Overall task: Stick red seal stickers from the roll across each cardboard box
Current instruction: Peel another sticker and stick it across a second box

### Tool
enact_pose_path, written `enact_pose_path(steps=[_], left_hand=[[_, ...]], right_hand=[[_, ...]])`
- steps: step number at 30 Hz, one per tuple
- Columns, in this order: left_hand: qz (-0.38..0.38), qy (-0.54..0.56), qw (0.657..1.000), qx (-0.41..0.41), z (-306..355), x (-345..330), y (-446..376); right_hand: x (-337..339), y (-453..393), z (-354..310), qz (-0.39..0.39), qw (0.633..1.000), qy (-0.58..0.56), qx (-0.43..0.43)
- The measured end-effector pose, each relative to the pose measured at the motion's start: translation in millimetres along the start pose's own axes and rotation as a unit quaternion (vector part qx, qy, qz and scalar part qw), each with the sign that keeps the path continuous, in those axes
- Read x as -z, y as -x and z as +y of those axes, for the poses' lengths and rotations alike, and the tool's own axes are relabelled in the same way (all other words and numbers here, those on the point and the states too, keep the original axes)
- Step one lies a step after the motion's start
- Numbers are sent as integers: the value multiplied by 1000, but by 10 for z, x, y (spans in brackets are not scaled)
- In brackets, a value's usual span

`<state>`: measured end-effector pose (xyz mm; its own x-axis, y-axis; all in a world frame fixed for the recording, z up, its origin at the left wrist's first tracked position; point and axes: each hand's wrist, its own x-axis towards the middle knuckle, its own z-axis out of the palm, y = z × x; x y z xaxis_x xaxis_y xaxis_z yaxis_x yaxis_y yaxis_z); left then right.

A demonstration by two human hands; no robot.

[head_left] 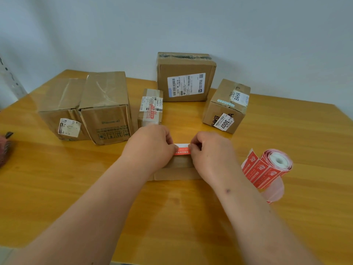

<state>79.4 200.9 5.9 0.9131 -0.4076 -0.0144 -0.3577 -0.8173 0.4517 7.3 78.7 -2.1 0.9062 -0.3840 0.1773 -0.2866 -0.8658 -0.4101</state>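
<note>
A low flat cardboard box [177,172] lies on the table in front of me, mostly covered by my hands. Stretched just above its far edge is a red seal sticker [182,151] with a white strip along its back edge. My left hand [150,146] pinches the sticker's left end and my right hand [212,150] pinches its right end. The roll of red stickers [271,167] lies on its side to the right of the box, with a tail of stickers and bare backing paper hanging loose.
Several other cardboard boxes stand behind: two large ones at the left [63,109] [107,109], a small one [150,108] with a red sticker across it, a labelled one at the back [185,77] and one at the right [226,108]. The wooden table [172,217] meets a wall.
</note>
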Motion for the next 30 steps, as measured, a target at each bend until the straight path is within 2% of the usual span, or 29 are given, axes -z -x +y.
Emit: enact_pose_path(steps=[16, 25, 30], left_hand=[[22, -50, 998, -9, 29, -80, 35], [46, -163, 985, -21, 91, -54, 107], [32, -160, 987, 14, 10, -3, 61]], right_hand=[[-82, 35, 33, 37, 997, 27, 59], [-88, 52, -1, 49, 997, 50, 27], [-57, 65, -8, 43, 997, 62, 6]])
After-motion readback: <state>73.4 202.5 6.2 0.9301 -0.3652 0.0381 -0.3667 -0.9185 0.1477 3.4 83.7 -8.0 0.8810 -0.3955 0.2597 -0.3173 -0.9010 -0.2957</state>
